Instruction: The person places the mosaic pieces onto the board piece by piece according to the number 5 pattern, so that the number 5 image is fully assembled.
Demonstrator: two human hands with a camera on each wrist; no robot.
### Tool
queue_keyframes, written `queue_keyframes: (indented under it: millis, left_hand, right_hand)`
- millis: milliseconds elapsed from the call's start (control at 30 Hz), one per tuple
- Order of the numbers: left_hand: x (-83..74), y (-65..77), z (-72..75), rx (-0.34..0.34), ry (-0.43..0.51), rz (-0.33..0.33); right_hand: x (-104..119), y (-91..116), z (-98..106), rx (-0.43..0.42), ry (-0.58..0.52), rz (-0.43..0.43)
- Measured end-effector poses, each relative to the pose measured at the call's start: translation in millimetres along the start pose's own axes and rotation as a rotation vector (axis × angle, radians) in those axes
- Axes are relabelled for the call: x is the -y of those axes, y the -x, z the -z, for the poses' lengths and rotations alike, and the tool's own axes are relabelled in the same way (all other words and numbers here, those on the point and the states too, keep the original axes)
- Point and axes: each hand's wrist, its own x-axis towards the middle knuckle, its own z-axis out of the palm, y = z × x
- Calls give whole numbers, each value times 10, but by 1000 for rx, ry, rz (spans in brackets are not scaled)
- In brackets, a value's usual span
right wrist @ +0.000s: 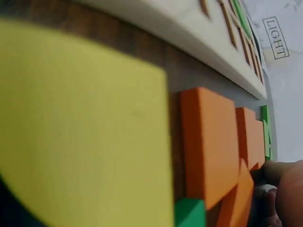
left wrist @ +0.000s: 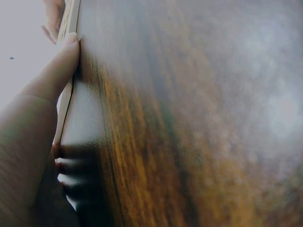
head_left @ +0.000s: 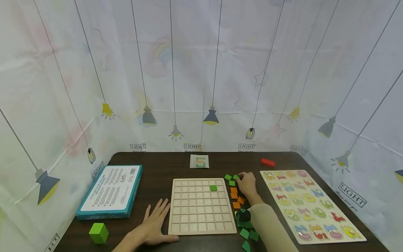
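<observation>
A wooden grid board (head_left: 189, 206) lies in the middle of the dark table, one green square tile (head_left: 213, 188) in a cell near its top right. My left hand (head_left: 153, 224) rests spread beside the board's left edge, thumb at the near corner; in the left wrist view the thumb (left wrist: 66, 59) touches the board's rim. My right hand (head_left: 247, 184) reaches beyond the board's right side, its curled fingers pinching a green tile (head_left: 235, 177). Two more green tiles (head_left: 232, 183) lie close by. In the right wrist view, a finger (right wrist: 279, 172) is beside the green tiles (right wrist: 266, 132).
Orange tiles (head_left: 236, 205) and darker green pieces (head_left: 244, 233) line the board's right side. A pattern card (head_left: 199, 161) and red block (head_left: 268, 162) lie at the back. Left are a blue-edged box (head_left: 108, 189) and green cube (head_left: 99, 233); right, a picture puzzle board (head_left: 310, 206).
</observation>
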Motion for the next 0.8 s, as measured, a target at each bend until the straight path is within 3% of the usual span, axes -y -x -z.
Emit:
queue_keyframes:
  millis: [500,800]
  left_hand:
    - [-12,-43,-22,-24,-22,-26]
    - [1,-6,-16,-14,-29,-8]
  right_hand:
    - [-39,34,165,38,-15,39]
    - [108,2,163,46,-63,105]
